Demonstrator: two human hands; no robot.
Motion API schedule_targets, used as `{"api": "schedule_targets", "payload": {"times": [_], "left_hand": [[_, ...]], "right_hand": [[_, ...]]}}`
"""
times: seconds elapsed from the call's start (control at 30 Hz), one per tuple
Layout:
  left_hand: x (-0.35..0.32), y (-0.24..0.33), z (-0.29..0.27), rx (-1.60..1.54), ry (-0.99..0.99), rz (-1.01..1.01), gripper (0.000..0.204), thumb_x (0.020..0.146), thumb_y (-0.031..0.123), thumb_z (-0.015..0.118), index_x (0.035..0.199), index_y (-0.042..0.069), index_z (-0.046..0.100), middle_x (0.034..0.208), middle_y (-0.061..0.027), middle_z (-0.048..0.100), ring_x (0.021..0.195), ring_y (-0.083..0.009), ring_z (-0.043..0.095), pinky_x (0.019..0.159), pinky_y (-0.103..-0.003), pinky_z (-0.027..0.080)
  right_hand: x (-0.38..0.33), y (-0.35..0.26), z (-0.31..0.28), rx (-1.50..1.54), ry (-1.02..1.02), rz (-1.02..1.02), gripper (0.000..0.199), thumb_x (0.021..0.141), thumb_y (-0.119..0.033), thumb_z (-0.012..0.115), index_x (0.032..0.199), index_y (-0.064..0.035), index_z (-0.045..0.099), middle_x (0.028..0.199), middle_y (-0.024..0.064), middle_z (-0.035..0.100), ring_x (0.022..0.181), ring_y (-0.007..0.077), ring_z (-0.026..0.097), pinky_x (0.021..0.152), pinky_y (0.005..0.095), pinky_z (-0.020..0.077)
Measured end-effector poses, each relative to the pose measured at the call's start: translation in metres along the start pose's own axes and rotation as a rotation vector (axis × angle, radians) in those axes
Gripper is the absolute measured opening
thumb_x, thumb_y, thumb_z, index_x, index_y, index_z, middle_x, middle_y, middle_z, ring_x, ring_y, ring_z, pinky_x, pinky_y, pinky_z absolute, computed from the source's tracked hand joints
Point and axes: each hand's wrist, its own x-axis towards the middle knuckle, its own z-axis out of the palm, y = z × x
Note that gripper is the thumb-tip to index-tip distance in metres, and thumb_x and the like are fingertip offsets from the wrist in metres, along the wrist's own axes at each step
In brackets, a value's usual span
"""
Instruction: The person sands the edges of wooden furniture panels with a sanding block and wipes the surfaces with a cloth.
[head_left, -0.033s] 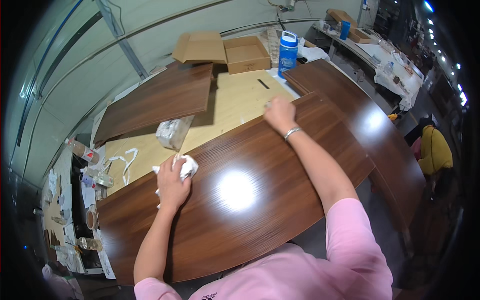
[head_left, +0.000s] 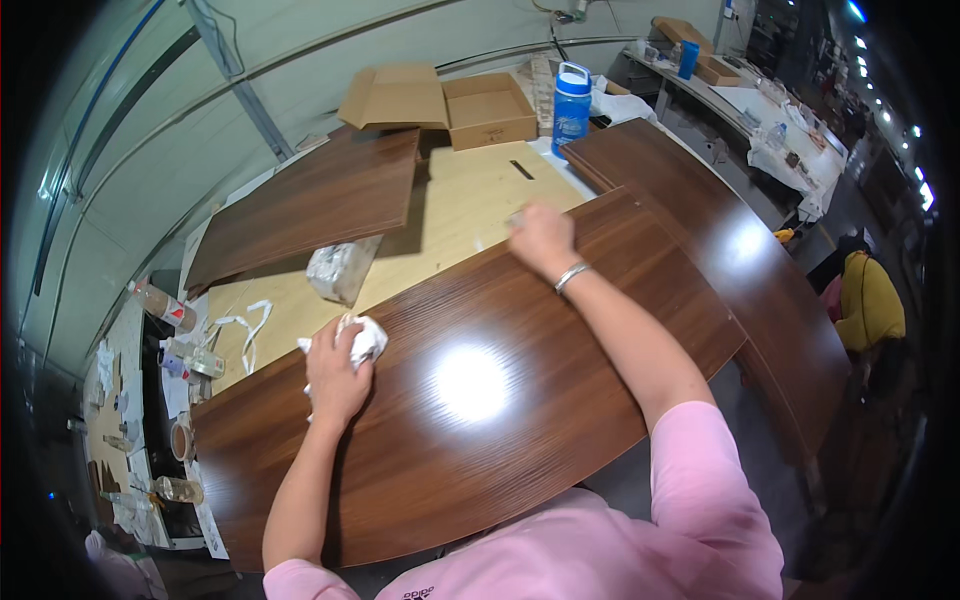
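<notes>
Pale worktable [head_left: 465,185] by a light wall [head_left: 330,35], near panel [head_left: 530,410] laid across its front

Along the worktable's far edge, backed up toward the wall; between there and the near panel's far edge, a broad pale strip of tabletop, with room for moving away from the body. Tighter toward the right, with the right panel [head_left: 690,200] just beside the near panel's end; tight too at the front, with a pink shirt [head_left: 610,550] close to the near panel's front edge.

By count: three dark brown panels, including the left panel [head_left: 320,190] toward the far left corner; one open cardboard box [head_left: 490,110] at the far edge; one blue bottle [head_left: 571,120] toward the far right corner; one whitish block [head_left: 335,268] at the left panel's front edge.

Long axis of the near panel slanting from front left to far right, grain running the same way.

Bunched in the gripping left hand [head_left: 337,378], one white cloth [head_left: 371,338], on the near panel by its far edge, left part. Farther right along that edge, right hand [head_left: 543,240] with fingers curled; cannot tell whether fully closed or gripping something
</notes>
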Motion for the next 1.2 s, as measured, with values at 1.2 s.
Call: {"api": "schedule_targets", "payload": {"times": [1.2], "left_hand": [[0.015, 0.011, 0.001, 0.016, -0.014, -0.088, 0.046, 0.071, 0.002, 0.063, 0.117, 0.006, 0.06, 0.129, -0.0216, 0.055, 0.118, -0.0419, 0.052, 0.102, -0.047, 0.042]], "right_hand": [[0.081, 0.251, -0.083, 0.649, -0.189, -0.017, 0.022, 0.079, -0.015, 0.078, 0.094, 0.001, 0.077, 0.084, 0.0042, 0.063, 0.077, 0.0127, 0.058, 0.07, 0.0283, 0.0459]]}}
